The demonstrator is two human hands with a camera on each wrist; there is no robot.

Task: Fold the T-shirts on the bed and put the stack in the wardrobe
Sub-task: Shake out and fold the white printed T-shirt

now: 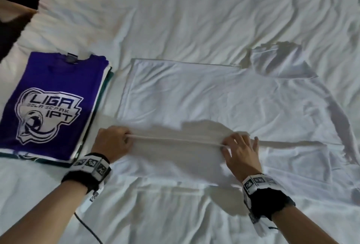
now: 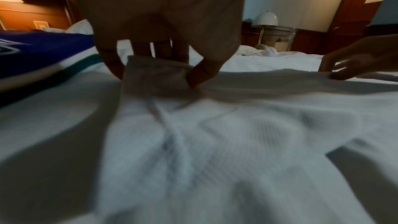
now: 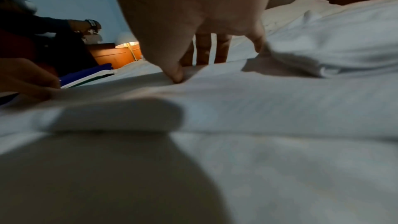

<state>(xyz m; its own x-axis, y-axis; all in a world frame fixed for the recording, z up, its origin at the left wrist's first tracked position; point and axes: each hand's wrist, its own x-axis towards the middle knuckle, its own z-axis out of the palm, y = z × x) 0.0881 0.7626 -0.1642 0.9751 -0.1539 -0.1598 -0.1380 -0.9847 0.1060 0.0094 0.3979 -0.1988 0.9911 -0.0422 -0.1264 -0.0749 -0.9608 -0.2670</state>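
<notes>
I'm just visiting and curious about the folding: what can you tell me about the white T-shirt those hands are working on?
The white T-shirt is plain, thin, creased cloth, spread flat on the white bed sheet, right of the folded stack. One short sleeve sticks out at the far right. Its near edge is lifted into a fold: the left hand pinches one end, and the right hand grips the other with fingers spread.

Both forearms reach forward, each wrist wrapped in a black band with marker tags. The left hand (image 1: 112,140) is curled, fingers and thumb pinching a fold of the white shirt (image 1: 204,97). The right hand (image 1: 240,151) lies flatter, fingers spread and pointing away; its thumb seems to pinch the same fold against the fingers, though blur hides the contact.
</notes>
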